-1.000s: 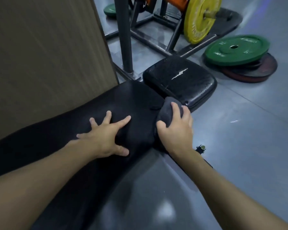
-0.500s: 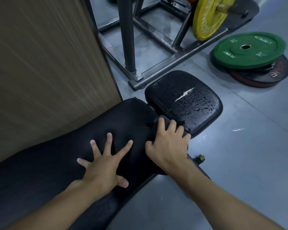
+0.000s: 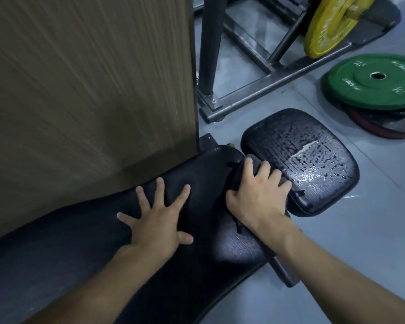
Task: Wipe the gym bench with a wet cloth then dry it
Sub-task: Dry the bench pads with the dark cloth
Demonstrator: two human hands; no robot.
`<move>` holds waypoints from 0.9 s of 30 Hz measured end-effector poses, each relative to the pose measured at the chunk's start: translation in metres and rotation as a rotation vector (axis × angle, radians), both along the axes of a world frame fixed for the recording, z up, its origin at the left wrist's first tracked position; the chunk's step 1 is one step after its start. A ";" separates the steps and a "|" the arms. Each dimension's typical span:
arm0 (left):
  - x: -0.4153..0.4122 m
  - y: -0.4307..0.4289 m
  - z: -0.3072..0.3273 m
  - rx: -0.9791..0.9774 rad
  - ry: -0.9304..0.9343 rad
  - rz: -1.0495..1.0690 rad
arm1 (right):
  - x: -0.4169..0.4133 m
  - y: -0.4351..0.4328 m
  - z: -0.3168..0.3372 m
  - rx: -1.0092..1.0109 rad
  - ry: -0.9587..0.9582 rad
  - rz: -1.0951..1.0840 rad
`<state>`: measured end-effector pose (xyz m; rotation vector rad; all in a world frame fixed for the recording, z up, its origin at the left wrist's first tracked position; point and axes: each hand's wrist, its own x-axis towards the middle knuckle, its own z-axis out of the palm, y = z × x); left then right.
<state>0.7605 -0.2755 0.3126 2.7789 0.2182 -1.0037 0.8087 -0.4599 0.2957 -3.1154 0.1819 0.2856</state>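
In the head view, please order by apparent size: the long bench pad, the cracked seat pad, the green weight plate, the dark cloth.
1. long bench pad
2. cracked seat pad
3. green weight plate: farther off, cut by the frame edge, so unsure against the seat pad
4. dark cloth, mostly under the right hand

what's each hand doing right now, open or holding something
Left hand: open, fingers spread flat on the long black padded bench.
Right hand: closed, gripping the dark grey cloth against the bench.
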 end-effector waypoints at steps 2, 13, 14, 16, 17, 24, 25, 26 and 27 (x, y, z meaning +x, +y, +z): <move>0.002 0.000 -0.001 0.021 0.008 -0.006 | 0.020 0.010 -0.001 0.009 0.005 0.019; -0.004 0.014 0.004 -0.034 -0.049 0.032 | 0.073 0.027 0.007 -0.019 0.150 0.240; -0.005 0.018 0.006 -0.024 -0.070 0.054 | 0.079 0.026 0.009 -0.027 0.182 0.285; -0.009 0.030 0.007 -0.009 -0.136 0.141 | 0.092 0.026 0.009 -0.016 0.195 0.423; -0.010 0.037 0.008 -0.002 -0.148 0.191 | 0.099 0.029 0.011 -0.012 0.208 0.518; -0.043 0.095 0.011 0.077 -0.007 0.369 | 0.113 0.040 0.014 0.020 0.291 0.602; -0.045 0.097 0.010 0.070 -0.019 0.370 | 0.112 0.040 0.014 0.024 0.293 0.541; -0.046 0.097 0.009 0.064 -0.036 0.369 | 0.111 0.042 0.014 0.020 0.301 0.504; -0.046 0.098 0.008 0.062 -0.050 0.363 | 0.110 0.046 0.015 0.002 0.316 0.493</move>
